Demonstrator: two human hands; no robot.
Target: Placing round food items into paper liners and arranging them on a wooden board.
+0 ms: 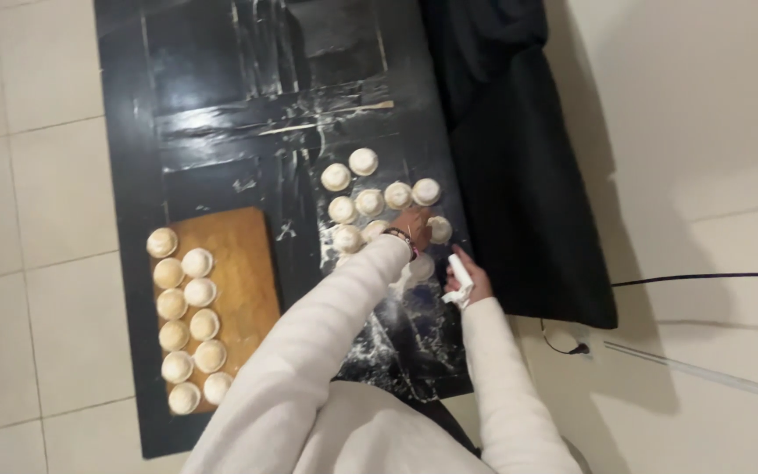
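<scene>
Pale floor tiles frame our dark surface [221, 132], where our left hand [414, 219] reaches the dough rounds [370, 202], fingers' state unclear, while our right hand [471, 276] clamps a white scraper [460, 279] kept ready at centre frame.

Pale tiled floor [37, 175], carrying a black sheet [212, 140] dusted with flour at right. On the sheet, left and near: brown board [239, 263] with two columns of round dough pieces [188, 307] along its left edge. Right and farther: loose cluster of dough rounds [368, 200]. Black cloth [519, 193] along the right edge.
</scene>
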